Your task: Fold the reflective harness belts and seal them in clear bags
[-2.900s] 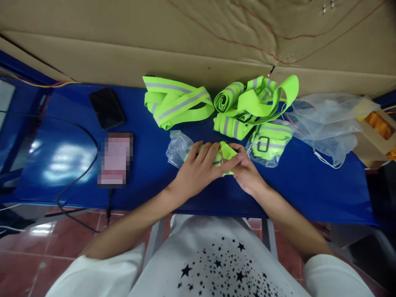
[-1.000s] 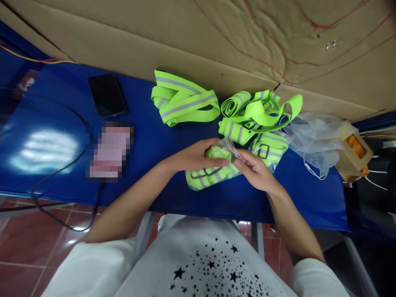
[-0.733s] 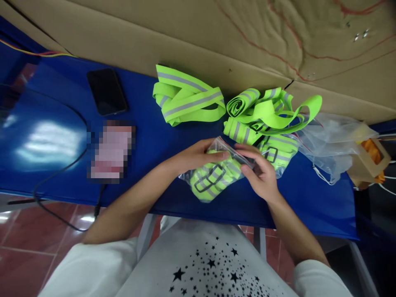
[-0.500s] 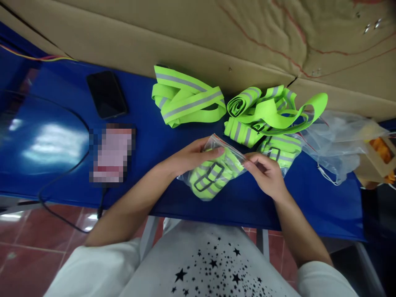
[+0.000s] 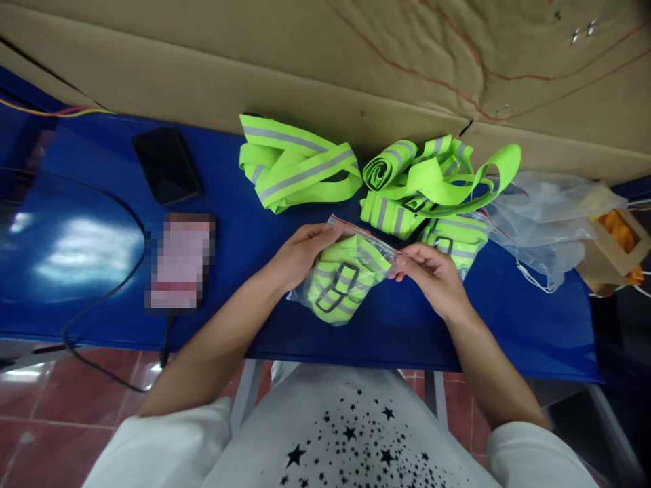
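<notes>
Between my hands is a clear zip bag (image 5: 311, 293) with a red line along its top edge. Inside it lies a folded neon-green reflective strap (image 5: 344, 285) with grey stripes and a black buckle. My left hand (image 5: 304, 254) pinches the bag's upper left corner, thumb on top. The upper right corner is gripped between the thumb and fingers of my right hand (image 5: 427, 271). Just behind my right hand sits another bagged green strap (image 5: 458, 237). Loose green straps (image 5: 442, 183), one of them rolled up, are heaped beyond it.
A loosely folded green strap (image 5: 300, 166) lies at the back of the blue table (image 5: 407, 339). On the left are a black phone (image 5: 167, 166), a second phone with a blurred screen (image 5: 183, 261) and a cable. Clear plastic bags (image 5: 549, 210) and a cardboard box (image 5: 610, 261) stand right.
My left thumb has slid from the bag's front back toward its upper left corner. The bag's top edge looks more stretched between my hands. The whole view has shifted slightly.
</notes>
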Demonstrator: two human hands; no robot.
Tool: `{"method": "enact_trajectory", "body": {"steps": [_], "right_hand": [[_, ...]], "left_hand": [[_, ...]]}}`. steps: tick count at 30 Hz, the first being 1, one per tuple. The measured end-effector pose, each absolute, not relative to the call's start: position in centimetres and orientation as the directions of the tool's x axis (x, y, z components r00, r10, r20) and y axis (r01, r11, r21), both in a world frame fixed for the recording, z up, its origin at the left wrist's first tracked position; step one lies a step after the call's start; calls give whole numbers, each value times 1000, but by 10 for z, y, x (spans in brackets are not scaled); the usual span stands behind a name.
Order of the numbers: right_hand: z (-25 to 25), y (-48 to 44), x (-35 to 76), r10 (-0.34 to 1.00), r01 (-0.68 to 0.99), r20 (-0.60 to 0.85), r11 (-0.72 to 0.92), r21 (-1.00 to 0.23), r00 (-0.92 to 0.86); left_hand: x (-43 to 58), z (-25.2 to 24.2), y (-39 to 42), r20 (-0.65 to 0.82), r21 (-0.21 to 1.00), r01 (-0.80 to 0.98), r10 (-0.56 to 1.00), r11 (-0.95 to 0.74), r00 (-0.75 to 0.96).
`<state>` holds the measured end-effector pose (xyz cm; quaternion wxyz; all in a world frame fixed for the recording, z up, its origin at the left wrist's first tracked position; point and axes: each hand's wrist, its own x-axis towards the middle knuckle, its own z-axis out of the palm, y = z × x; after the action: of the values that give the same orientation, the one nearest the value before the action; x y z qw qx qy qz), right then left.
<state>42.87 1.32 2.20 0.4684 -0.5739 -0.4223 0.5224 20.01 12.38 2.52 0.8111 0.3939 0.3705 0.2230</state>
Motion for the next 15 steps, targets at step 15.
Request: {"method": "enact_trajectory", "body": {"steps": [15], "right_hand": [[14, 7, 426, 982, 232, -25, -69, -970, 189]], "left_hand": [[208, 19, 114, -335, 919, -10, 792, 395, 510]]}}
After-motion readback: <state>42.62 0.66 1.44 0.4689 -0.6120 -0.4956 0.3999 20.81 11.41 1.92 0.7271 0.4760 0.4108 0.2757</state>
